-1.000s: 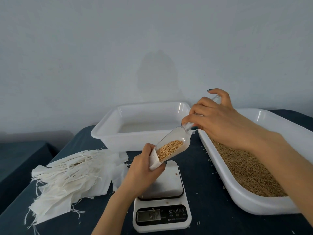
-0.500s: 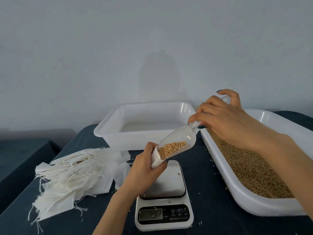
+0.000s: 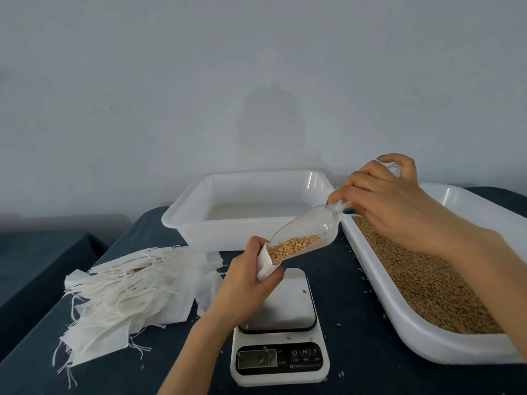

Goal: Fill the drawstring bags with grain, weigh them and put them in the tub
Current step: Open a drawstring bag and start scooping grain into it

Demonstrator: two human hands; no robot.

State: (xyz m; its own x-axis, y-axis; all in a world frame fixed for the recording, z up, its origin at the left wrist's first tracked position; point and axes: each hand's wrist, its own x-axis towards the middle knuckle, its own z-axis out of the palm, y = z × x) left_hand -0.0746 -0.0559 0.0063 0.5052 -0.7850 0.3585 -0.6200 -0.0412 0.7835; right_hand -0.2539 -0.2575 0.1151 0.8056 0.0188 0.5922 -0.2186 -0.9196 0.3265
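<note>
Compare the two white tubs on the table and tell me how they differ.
Contents: the right tub holds a bed of grain; the far tub shows bare white floor, no grain in sight. Place: the far tub sits behind the scale; the right tub lies beside the scale, running towards the camera. Both are white, shallow plastic tubs with rolled rims.

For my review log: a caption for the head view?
The right hand tips a clear scoop of grain into a bag held by the left hand above the scale.
</note>
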